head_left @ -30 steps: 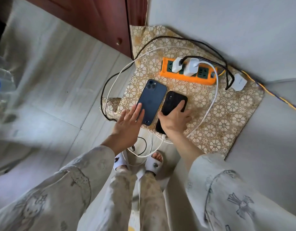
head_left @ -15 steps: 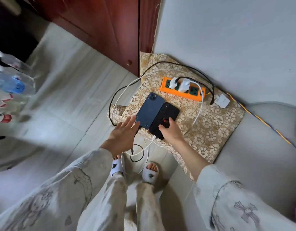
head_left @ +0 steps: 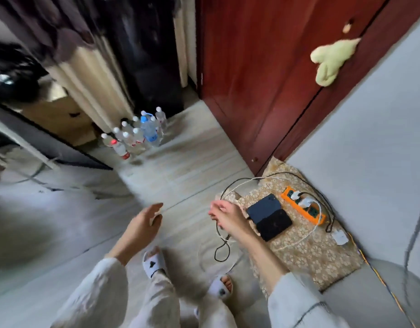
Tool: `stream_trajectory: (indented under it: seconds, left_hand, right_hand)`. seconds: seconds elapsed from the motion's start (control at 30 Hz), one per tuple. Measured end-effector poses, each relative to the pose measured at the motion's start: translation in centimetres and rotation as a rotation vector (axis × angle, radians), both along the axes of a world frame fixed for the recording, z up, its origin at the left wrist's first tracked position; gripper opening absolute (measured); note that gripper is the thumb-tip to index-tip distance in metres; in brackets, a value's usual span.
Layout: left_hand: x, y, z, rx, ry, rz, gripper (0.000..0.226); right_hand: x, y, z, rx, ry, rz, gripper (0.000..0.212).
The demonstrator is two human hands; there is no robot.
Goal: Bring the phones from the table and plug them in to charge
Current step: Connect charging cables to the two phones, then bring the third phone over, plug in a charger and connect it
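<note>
Both hands [head_left: 224, 216] hung empty, fingers loose; loose black cable [head_left: 222, 247] at six o'clock could snag, dragging the phones [head_left: 269, 216].

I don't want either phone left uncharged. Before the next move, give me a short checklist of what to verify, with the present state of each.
1. Dark blue phone lying on the patterned gold cloth: ok.
2. Black phone beside it, edges touching: ok.
3. White chargers seated in the orange power strip: ok, two sit in it.
4. Cable plugged into each phone: cannot tell; the right hand covers the phones' near ends.
5. Loose black cable dangling over the floor: not ok, its end looks unconnected.
6. Hands free: left hand open and empty; the right one appears to touch a cable, grip cannot tell.
</note>
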State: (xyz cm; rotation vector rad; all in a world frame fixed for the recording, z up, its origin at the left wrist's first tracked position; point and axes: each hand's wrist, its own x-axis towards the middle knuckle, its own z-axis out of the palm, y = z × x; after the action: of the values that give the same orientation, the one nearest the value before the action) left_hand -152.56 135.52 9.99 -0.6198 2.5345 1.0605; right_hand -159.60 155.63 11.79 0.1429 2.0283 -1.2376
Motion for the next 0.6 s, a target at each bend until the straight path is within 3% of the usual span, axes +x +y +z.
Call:
stream_trajectory:
  seconds: [0.17, 0.37, 0.6]
  left_hand:
    - [4.8, -10.3, 5.2, 0.02, 0.191, 0.231, 0.034]
    - [10.3, -23.4, 8.7, 0.027, 0.353, 0.367, 0.031]
    - [22.0, -38.0, 11.6, -0.056, 0.456, 0.662, 0.028]
  right_hand:
    - [0.5, -9.8, 4.3, 0.025, 0.153, 0.306, 0.033]
    - [1.9, -26.3, 9.2, -0.031, 0.359, 0.469, 0.029]
    - [10.0, -48.1, 13.4, -0.2, 0.434, 0.781, 0.028]
